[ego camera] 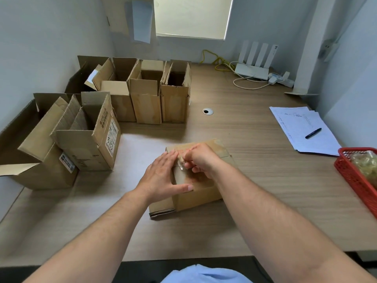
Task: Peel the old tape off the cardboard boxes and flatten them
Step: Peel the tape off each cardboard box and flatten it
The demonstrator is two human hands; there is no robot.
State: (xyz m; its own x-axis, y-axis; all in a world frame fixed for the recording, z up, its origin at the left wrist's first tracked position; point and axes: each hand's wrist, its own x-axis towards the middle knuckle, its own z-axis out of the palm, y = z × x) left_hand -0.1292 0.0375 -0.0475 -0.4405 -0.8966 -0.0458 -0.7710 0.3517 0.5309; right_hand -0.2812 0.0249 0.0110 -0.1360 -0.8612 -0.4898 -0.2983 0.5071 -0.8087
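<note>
A small closed cardboard box (195,196) lies on the wooden table in front of me. My left hand (163,176) presses flat on its top with straight fingers, thumb stretched along the near edge. My right hand (201,160) pinches a lifted end of clear tape (181,161) at the middle of the box top. More tape runs across the far end of the top (216,145).
Several open, upright cardboard boxes (142,92) stand at the left and back left of the table. A red basket (350,176) with crumpled tape sits at the right edge. Papers (302,127) with a black pen (313,133) lie to the right. A router (254,64) and cables are at the back.
</note>
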